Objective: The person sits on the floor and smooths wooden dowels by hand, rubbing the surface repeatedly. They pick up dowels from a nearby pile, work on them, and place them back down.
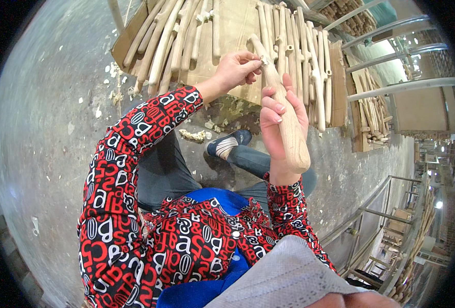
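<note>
A long, pale wooden piece (293, 137), shaped like a chair leg or arm with a broad rounded near end, slants up and away in front of me. My right hand (272, 128) supports it from below, fingers wrapped round its middle. At its narrower far part my left hand (238, 70) is closed in a pinch, thumb and forefinger on a small whitish scrap (264, 60) against the wood. What that scrap is made of is too small to tell.
Similar wooden pieces (178, 38) lie in rows on a cardboard sheet (238, 28) ahead, with more wooden pieces (317, 77) to its right. Pale crumbs (194, 135) dot the concrete floor (58, 154). Metal rails (402, 88) stand at right, and my shoe (230, 143) is below the work.
</note>
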### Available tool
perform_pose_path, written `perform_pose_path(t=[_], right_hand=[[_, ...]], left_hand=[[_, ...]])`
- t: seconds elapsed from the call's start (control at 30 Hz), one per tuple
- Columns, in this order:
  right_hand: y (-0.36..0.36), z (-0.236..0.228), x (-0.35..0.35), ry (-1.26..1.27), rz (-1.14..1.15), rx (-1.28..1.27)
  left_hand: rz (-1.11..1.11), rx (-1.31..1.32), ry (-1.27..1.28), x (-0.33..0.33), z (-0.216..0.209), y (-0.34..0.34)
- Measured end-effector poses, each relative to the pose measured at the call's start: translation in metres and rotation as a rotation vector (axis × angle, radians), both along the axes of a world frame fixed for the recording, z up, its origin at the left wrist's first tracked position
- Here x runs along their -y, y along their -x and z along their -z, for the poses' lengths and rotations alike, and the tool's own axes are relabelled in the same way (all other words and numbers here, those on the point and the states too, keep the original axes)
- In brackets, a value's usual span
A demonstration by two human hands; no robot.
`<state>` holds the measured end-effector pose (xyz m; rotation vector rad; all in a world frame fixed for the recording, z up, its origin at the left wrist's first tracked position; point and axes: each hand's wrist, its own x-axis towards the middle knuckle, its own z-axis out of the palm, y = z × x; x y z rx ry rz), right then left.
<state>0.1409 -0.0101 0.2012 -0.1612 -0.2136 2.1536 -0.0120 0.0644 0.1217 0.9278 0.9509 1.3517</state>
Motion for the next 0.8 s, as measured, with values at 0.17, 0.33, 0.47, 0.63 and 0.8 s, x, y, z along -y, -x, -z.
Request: perform_pose_path(t=[0.17,0.33,0.47,0.63,0.8], right_hand=[[0.007,0.007,0.005,0.005,0.046,-0.05],[0.016,0.018,0.014,0.011,0.092,-0.091],[0.018,0.018,0.013,0.022,0.1,-0.132],[0.017,0.023,0.013,0.026,0.117,-0.114],[0.021,0.025,0.022,0.043,0.138,-0.072]], left_hand=[[-0.041,0.073,0.014,0.001,0.003,-0.005],[-0.084,0.136,0.03,-0.001,0.009,-0.009],[-0.084,0.247,-0.038,0.0,0.015,-0.008],[-0.088,-0.021,-0.074,0.006,0.011,-0.006],[0.044,0.035,0.034,0.009,0.01,-0.003]])
